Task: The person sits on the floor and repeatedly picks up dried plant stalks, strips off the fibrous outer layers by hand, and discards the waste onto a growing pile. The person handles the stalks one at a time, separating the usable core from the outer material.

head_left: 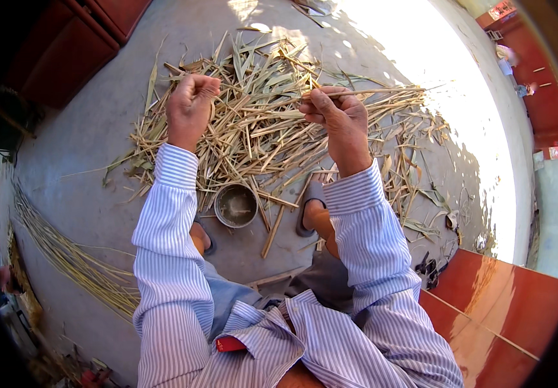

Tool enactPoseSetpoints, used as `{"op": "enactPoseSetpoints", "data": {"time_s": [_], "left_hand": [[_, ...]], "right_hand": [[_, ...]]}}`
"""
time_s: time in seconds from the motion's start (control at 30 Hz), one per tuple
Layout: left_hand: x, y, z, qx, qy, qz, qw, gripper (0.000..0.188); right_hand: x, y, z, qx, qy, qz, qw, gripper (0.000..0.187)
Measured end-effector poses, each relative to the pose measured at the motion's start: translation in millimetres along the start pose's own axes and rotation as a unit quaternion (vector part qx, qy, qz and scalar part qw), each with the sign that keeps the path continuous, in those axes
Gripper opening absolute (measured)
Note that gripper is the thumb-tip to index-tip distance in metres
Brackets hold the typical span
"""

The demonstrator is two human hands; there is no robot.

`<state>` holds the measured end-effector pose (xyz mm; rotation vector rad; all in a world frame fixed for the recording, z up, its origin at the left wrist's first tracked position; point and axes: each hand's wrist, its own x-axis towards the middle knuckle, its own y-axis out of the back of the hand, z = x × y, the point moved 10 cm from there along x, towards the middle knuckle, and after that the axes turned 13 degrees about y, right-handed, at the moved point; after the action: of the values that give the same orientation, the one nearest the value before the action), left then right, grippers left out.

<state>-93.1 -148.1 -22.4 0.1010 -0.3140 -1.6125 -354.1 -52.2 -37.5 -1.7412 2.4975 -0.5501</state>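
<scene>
My left hand (190, 111) is raised over the left part of the straw pile, its fingers curled closed. Whatever it may hold is too small to make out. To its right, my right hand (345, 126) pinches a thin dry stalk (386, 90) between thumb and fingers. The stalk points out to the right. Below both hands a heap of dry stalks and leaves (253, 145) spreads over the floor. At its near edge, between my feet, stands a round metal bowl (236, 226) with murky liquid in it.
Long thin stalks (75, 258) lie in a bundle on the grey floor (65, 181) at left. A dark red piece of furniture (59, 61) stands at far left. Glossy red panels (486, 297) are at near right, beside a dark tangled object (430, 270). My sandalled feet flank the bowl.
</scene>
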Motion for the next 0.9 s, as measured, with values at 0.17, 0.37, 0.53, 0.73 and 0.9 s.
{"op": "enactPoseSetpoints", "data": {"time_s": [0.17,0.37,0.53,0.73,0.9], "left_hand": [[-38,-75,9,0.038,-0.020,-0.170,0.984,0.021],[-41,-82,5,0.066,0.016,-0.213,0.975,0.009],[-45,-77,14,0.063,0.028,-0.201,0.977,0.016],[-45,-62,40,0.129,-0.014,-0.153,0.980,0.019],[-57,-75,54,0.110,-0.052,-0.169,0.978,0.013]], "right_hand": [[-1,-6,2,0.016,-0.016,0.002,1.000,0.018],[4,-7,4,-0.019,0.022,-0.051,0.998,0.018],[4,-3,-15,-0.193,0.114,-0.048,0.973,0.012],[8,104,-64,-0.272,0.155,0.228,0.922,0.015],[8,73,-27,-0.044,-0.024,0.131,0.990,0.038]]}}
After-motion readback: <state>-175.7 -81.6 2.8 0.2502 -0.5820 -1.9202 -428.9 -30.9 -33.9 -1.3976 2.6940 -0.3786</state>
